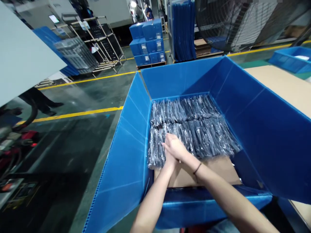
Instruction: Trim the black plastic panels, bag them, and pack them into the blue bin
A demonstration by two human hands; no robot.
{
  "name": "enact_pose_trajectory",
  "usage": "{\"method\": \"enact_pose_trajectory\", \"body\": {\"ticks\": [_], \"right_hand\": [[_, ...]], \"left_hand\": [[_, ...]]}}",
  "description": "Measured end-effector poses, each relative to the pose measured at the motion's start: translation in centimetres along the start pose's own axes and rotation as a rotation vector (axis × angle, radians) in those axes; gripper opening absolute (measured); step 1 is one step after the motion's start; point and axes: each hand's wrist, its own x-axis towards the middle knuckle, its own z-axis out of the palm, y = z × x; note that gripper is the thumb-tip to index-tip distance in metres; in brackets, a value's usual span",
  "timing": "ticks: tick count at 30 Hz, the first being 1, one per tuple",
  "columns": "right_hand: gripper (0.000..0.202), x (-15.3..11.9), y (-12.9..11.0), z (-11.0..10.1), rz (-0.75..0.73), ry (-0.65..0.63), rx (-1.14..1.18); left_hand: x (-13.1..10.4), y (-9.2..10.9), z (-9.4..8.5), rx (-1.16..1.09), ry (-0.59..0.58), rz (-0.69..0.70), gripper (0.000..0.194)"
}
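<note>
Wrapped packets point(201, 134) stand on edge in two rows, presumably so neighbours prop each other. Over the near row's left part, the right hand point(176, 147) overlaps the left hand point(171, 158); whether their fingers grip anything, I cannot tell. Cardboard point(216, 168) lies alongside, within the blue box point(128, 145).

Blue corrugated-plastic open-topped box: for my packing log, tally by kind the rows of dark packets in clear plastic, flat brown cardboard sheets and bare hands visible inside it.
Rows of packets: 2
Cardboard sheet: 1
Hands: 2 (left hand, right hand)
Total: 5
</note>
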Motion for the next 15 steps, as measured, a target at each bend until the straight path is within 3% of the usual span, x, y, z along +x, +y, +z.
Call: {"method": "enact_pose_trajectory", "body": {"ticks": [3,5,7,11,15], "right_hand": [[0.034,-3.0,1.8,-5.0,0.01,0.07,-0.005],[0.034,-6.0,3.2,-7.9,0.054,0.112,0.017],[0.037,-9.2,4.5,-9.9,0.104,0.148,0.047],[0.039,-14.6,7.0,-11.4,0.166,0.192,0.067],[0.039,-18.3,9.5,-11.4,0.178,0.181,0.015]], "left_hand": [[-1.4,1.7,-2.5,0.243,0.187,0.015,0.05],[-1.9,2.2,-4.4,0.519,0.379,-0.12,0.054],[-2.1,2.1,-5.8,0.63,0.443,-0.264,0.062],[-1.3,1.1,-6.9,0.63,0.339,-0.424,0.074],[0.1,0.2,-7.3,0.592,0.216,-0.483,0.067]]}}
